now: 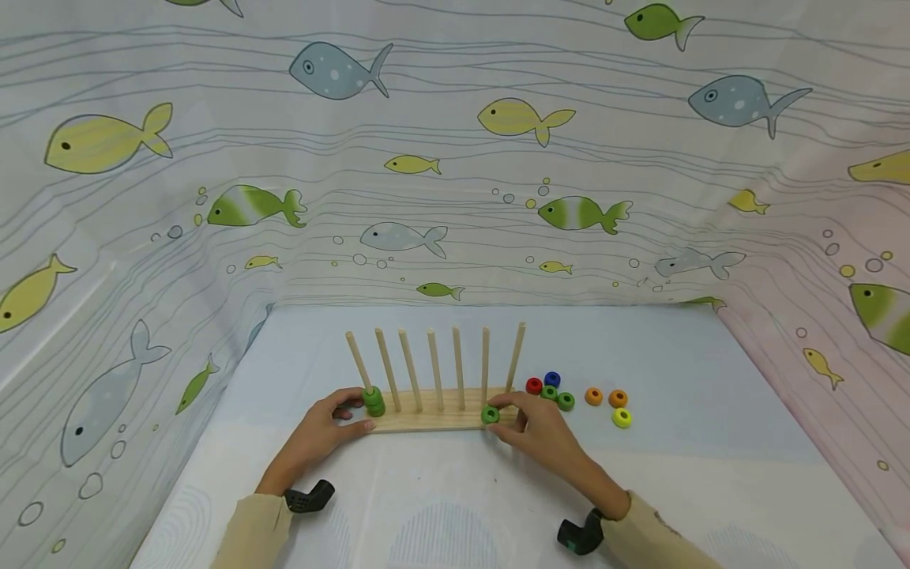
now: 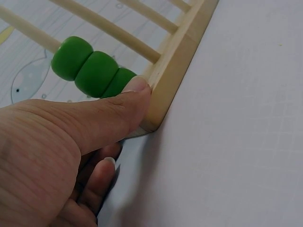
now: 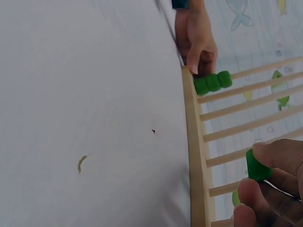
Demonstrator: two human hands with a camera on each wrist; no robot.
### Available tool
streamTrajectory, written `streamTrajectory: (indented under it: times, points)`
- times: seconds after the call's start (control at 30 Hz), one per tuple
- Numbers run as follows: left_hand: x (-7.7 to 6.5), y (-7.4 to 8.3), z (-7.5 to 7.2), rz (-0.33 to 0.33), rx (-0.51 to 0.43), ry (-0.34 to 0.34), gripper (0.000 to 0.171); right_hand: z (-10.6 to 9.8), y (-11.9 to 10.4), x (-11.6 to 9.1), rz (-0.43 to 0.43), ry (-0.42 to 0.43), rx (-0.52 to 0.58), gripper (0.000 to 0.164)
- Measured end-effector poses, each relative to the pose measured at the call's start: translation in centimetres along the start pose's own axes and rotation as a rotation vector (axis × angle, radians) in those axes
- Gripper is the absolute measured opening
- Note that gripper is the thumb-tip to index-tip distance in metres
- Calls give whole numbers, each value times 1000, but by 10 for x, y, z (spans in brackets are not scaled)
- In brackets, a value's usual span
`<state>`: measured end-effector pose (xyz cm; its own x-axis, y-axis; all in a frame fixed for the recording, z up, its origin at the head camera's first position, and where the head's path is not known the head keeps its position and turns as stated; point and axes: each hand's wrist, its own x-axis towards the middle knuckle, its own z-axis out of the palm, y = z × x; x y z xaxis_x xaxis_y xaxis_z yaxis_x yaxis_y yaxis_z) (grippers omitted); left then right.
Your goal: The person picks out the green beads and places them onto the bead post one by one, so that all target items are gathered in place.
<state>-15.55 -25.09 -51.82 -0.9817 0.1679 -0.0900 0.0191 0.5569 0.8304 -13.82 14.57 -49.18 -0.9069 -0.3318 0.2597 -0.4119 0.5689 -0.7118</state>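
A wooden peg rack (image 1: 426, 423) with several upright rods lies across the table. Three green beads (image 2: 97, 73) are stacked on its leftmost rod. My left hand (image 1: 325, 428) grips the rack's left end, the thumb (image 2: 125, 106) on the front corner beside the lowest bead and the fingers curled at the end. My right hand (image 1: 539, 431) pinches another green bead (image 3: 257, 165) between thumb and fingertips. That bead is off the rods, in front of the rack's right part and near the second rod from the right.
Right of the rack lie loose beads: a red bead (image 1: 534, 386), a blue bead (image 1: 552, 379), two green beads (image 1: 565, 401), two orange beads (image 1: 618, 398) and a yellow bead (image 1: 622, 418). A fish-patterned sheet (image 1: 455, 197) walls the table's back and sides.
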Motion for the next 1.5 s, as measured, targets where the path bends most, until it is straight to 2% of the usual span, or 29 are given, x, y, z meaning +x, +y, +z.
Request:
streamTrajectory:
  times: [0.4, 0.63, 1.03, 1.33, 1.5]
  points:
    - [0, 1, 0, 17, -23, -5, 66, 8, -7, 5, -46, -2, 51, 36]
    - [1, 0, 0, 17, -1, -7, 66, 15, -15, 8, -55, -7, 72, 35]
    - [2, -1, 1, -4, -10, -2, 67, 31, -38, 21, -107, -56, 98, 32]
    - [2, 0, 0, 19, -9, -5, 66, 44, -54, 28, -132, -74, 113, 33]
    - [0, 1, 0, 0, -15, -1, 66, 48, -63, 34, -162, -85, 135, 34]
